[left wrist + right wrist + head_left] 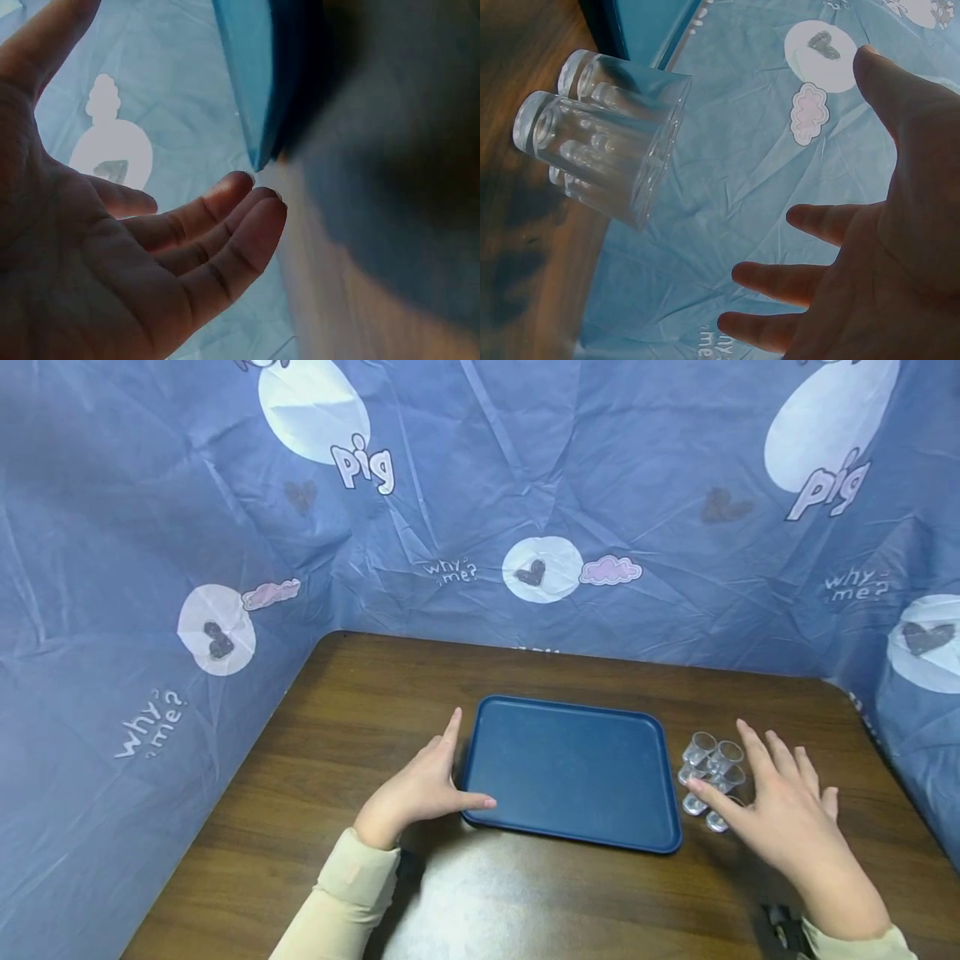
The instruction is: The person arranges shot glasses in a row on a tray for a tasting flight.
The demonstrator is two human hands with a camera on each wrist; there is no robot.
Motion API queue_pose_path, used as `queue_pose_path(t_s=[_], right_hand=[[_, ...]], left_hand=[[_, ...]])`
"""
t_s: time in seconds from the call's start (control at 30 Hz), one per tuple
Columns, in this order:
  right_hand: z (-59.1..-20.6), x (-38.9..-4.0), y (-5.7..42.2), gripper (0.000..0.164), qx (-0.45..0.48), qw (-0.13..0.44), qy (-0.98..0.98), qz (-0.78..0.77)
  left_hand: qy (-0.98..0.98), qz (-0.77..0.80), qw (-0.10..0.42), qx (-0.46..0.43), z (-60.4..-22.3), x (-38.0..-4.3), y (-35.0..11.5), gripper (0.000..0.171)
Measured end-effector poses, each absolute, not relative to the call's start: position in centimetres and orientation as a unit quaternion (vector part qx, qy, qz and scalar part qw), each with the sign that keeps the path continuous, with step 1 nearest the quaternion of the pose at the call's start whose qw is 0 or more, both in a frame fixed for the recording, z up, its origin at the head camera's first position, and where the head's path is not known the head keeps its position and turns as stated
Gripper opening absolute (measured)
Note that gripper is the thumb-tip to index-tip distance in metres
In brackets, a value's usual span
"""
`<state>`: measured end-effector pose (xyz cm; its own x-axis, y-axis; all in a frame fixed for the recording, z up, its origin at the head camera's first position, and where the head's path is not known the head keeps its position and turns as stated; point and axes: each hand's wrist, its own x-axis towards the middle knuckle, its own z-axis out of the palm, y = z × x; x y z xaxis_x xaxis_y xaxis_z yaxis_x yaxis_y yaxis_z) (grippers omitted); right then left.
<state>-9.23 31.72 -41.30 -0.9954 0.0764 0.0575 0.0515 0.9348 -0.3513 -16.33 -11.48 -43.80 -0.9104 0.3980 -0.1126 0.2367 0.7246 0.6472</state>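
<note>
A blue rectangular tray (570,772) lies flat on the wooden table, its surface bare. At its left side my left hand (420,785) is spread, the thumb overlapping the near left corner in the head view. In the left wrist view the tray's edge (251,82) shows just beyond the fingertips. Several small clear shot glasses (702,748) stand upright in a tight cluster to the right of the tray. My right hand (791,814) hovers beside them with fingers spread and its thumb overlapping the cluster. The right wrist view shows a gap between that hand and the glasses (592,142).
The brown wooden table (360,710) reaches back to a blue printed cloth (465,510) that hangs behind it and along both sides. Right of the right hand runs the table's right edge.
</note>
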Motion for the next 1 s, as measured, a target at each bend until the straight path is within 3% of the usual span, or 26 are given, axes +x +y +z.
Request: queue_pose_path(t_s=[0.6,1.0], right_hand=[[-42.4,-8.4,33.0,0.108,-0.023,0.049,-0.979,0.195],[-42.7,-8.3,34.5,0.113,-0.013,0.007,-0.978,0.207]], left_hand=[[0.923,0.280,0.200,0.172,-45.2,-17.6,-10.0,0.145],[0.928,0.239,0.223,0.180,-45.6,-17.9,-9.7,0.145]])
